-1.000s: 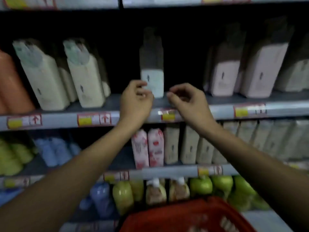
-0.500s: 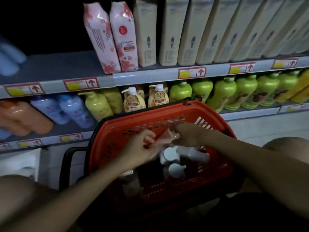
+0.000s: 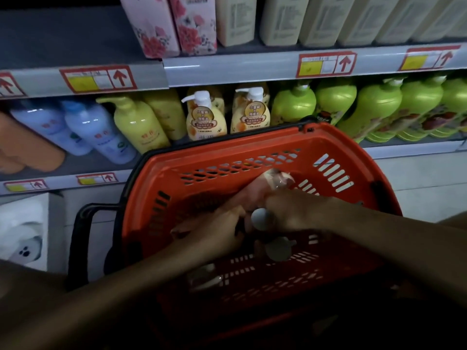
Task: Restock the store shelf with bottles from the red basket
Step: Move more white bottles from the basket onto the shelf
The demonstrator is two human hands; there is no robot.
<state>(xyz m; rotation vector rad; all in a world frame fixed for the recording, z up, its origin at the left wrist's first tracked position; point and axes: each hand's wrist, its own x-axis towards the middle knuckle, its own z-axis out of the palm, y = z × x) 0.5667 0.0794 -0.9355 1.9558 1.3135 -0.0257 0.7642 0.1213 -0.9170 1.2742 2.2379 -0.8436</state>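
The store shelf (image 3: 252, 69) carries rows of green, yellow and blue bottles. Before it sits the red basket (image 3: 353, 157), both hands inside. The left hand (image 3: 214, 231) and right hand (image 3: 293, 213) each grip a pink bottle (image 3: 267, 188); white-capped bottles (image 3: 278, 251) lie beneath.
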